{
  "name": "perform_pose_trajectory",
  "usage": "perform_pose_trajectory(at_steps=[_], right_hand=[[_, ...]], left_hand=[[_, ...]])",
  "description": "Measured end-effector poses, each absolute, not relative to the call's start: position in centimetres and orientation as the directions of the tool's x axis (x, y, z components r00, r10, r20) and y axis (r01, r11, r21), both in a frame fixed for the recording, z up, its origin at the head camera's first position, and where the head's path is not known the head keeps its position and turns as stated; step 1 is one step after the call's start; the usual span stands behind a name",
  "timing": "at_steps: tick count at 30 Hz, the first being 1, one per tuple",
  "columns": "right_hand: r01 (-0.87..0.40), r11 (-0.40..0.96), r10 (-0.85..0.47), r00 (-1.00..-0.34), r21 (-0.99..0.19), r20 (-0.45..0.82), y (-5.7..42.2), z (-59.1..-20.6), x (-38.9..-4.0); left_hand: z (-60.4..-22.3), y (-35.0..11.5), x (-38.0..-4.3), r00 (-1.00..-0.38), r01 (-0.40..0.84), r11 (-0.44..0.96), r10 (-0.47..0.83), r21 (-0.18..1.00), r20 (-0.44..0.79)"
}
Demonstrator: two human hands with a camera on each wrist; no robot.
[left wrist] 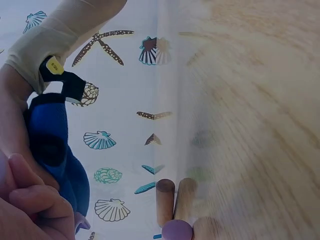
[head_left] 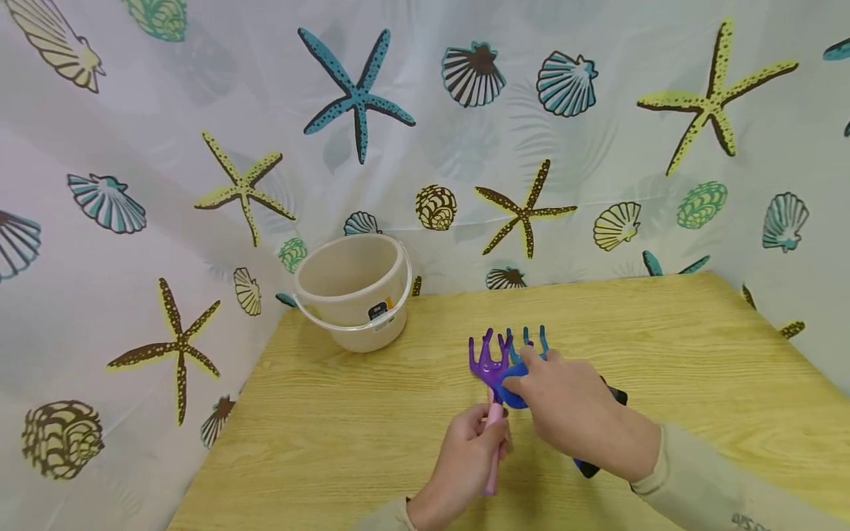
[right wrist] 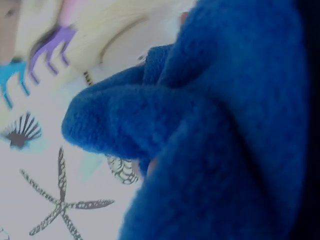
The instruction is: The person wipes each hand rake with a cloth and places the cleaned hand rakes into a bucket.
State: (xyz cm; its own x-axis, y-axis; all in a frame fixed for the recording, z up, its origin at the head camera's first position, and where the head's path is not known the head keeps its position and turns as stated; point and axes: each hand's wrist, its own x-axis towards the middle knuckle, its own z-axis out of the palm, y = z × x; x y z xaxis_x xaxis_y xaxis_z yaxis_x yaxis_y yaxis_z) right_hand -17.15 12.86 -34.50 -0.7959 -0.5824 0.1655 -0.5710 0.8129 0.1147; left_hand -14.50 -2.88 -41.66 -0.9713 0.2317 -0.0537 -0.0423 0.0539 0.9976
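In the head view my left hand (head_left: pixel 465 446) grips the pink handle of a small purple hand rake (head_left: pixel 491 369), its tines pointing away from me. My right hand (head_left: pixel 574 405) holds a fuzzy blue cloth (head_left: pixel 513 397) against the rake, near where the head meets the handle. Just behind, partly covered by the right hand, a teal hand rake (head_left: pixel 531 339) shows its tines. The blue cloth (right wrist: pixel 215 110) fills much of the right wrist view and hides the right fingers. Curled left fingers (left wrist: pixel 45 202) appear low in the left wrist view.
A cream bucket (head_left: pixel 352 276) with a white handle stands at the table's back left. The wooden table (head_left: pixel 332 435) meets a curtain (head_left: pixel 412 88) printed with shells and starfish. Wooden rod ends (left wrist: pixel 165 202) show in the left wrist view.
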Motion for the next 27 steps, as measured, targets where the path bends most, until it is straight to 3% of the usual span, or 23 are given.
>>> perform_pose_trajectory(at_steps=[14, 27], right_hand=[[-0.616, 0.778, -0.628, -0.752, 0.128, 0.2, 12.7, -34.3, -16.0], [-0.497, 0.861, -0.507, -0.816, 0.112, 0.277, 15.0, -36.8, -18.5]], left_hand=[[-41.5, -2.9, -14.4, -0.959, -0.076, 0.064, 0.269, 0.995, -0.09], [-41.6, -3.1, -14.3, -0.969, -0.045, 0.043, 0.241, 0.998, -0.054]])
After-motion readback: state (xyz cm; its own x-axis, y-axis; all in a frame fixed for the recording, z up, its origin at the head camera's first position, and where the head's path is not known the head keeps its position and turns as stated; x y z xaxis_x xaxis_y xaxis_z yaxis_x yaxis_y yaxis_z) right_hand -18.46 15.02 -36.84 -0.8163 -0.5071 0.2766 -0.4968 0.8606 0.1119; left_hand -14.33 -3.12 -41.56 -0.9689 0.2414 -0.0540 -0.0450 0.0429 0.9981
